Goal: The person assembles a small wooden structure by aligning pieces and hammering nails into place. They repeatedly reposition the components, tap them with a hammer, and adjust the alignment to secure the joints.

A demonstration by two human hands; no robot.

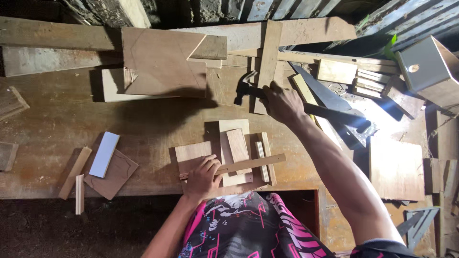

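My right hand grips the handle of a black claw hammer, raised over the back of the bench. My left hand presses down on a thin wooden strip that lies across a stack of small plywood pieces near the front edge. The hammer head hangs well behind the stack, apart from it.
A worn wooden workbench carries scrap boards, a large plywood sheet at the back, a white rectangular piece on the left and a hand saw to the right. A grey box stands at the far right.
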